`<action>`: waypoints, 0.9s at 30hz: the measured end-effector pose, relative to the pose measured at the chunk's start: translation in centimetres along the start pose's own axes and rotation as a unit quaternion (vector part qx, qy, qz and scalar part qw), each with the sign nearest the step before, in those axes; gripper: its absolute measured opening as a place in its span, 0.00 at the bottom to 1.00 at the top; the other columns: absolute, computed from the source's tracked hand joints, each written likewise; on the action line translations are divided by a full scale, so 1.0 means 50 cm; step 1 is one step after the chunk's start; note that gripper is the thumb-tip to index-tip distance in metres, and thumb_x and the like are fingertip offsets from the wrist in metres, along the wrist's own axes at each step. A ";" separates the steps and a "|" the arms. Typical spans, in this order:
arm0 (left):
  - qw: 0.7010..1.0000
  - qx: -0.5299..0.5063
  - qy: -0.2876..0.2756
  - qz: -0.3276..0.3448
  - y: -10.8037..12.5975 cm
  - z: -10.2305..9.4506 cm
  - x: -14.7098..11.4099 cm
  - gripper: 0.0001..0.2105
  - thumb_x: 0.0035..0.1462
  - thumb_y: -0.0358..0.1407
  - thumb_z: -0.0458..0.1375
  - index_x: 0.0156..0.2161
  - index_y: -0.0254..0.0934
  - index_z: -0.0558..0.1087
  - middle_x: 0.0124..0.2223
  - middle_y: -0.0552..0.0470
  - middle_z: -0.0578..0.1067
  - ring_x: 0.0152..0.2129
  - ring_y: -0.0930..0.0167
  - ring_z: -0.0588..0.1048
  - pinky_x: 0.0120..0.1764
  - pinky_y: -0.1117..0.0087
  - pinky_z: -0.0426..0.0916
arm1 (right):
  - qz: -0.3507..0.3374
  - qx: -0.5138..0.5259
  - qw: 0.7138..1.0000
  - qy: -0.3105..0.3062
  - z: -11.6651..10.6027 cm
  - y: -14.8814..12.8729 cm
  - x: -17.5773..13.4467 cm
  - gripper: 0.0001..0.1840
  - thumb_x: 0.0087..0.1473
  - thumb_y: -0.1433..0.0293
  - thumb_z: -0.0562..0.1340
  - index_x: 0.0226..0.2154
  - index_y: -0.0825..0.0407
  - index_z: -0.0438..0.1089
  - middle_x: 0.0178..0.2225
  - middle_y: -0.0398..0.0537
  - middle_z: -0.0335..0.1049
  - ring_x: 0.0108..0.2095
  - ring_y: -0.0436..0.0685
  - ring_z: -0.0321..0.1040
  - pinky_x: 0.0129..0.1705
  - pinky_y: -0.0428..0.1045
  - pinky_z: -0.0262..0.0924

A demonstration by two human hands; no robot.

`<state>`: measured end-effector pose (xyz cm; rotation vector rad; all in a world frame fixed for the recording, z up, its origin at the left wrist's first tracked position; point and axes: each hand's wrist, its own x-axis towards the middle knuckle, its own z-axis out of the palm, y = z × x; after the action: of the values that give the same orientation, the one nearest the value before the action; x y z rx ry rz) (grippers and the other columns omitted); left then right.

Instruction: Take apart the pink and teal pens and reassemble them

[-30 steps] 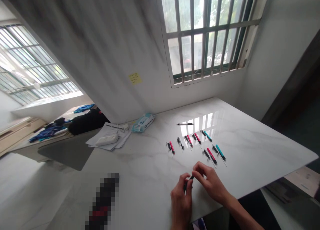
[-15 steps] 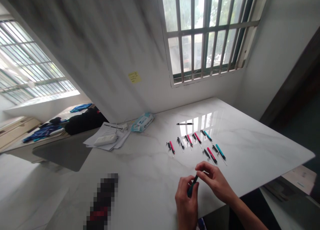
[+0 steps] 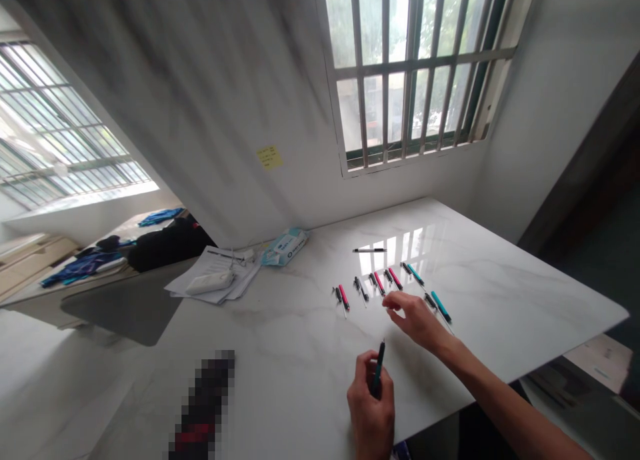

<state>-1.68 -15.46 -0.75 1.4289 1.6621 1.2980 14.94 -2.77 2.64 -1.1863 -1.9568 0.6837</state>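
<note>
My left hand [image 3: 370, 403] is closed around a teal-and-black pen [image 3: 380, 367], held above the near edge of the table with its tip pointing up. Farther forward, my right hand [image 3: 413, 319] reaches over the rows of pen parts, its fingers bent and apart with nothing visible in them. Just beyond its fingertips lie a red pen barrel [image 3: 380, 283] and a second red barrel [image 3: 395, 278]. To its right are a teal barrel [image 3: 441, 307] and a black clip piece [image 3: 430, 301]. My right hand and forearm hide some parts beneath.
The white marbled table [image 3: 290, 353] carries more dismantled pens, including a red barrel [image 3: 344, 297] at the left. A whole pen [image 3: 370, 250] lies behind them. Wipes [image 3: 286, 247] and papers [image 3: 215, 273] are at the back left. A pixelated dark object [image 3: 203, 407] sits front left.
My right hand has left the pen and moved forward over the laid-out parts. My left hand still holds the pen, now more upright with its tip exposed.
</note>
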 end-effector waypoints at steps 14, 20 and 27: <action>0.999 0.000 0.036 -0.033 0.007 -0.013 0.006 0.25 0.67 0.57 0.51 0.46 0.38 0.78 0.28 0.52 0.75 0.25 0.70 0.73 0.31 0.73 0.70 | 0.004 -0.081 0.995 -0.065 -0.014 -0.020 -0.007 0.11 0.55 0.76 0.61 0.39 0.47 0.76 0.43 0.48 0.78 0.48 0.62 0.71 0.51 0.56 0.62; 0.999 -0.014 -0.041 0.006 0.027 -0.008 0.008 0.23 0.69 0.54 0.49 0.41 0.39 0.78 0.34 0.48 0.79 0.32 0.65 0.77 0.39 0.70 0.72 | 0.085 0.041 0.987 -0.132 0.004 -0.099 -0.070 0.20 0.55 0.57 0.68 0.21 0.50 0.65 0.20 0.39 0.67 0.22 0.50 0.58 0.24 0.47 0.48; 0.998 -0.033 -0.051 -0.015 0.013 -0.007 0.003 0.24 0.69 0.53 0.50 0.32 0.36 0.74 0.28 0.49 0.74 0.27 0.69 0.71 0.33 0.72 0.67 | 0.117 0.162 0.967 -0.156 0.027 -0.115 -0.072 0.20 0.62 0.61 0.63 0.23 0.50 0.60 0.19 0.40 0.72 0.23 0.52 0.68 0.29 0.46 0.57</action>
<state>-1.79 -15.45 -0.03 1.4029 1.5546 1.2325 12.03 -8.61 5.02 -1.1652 -1.8697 1.3296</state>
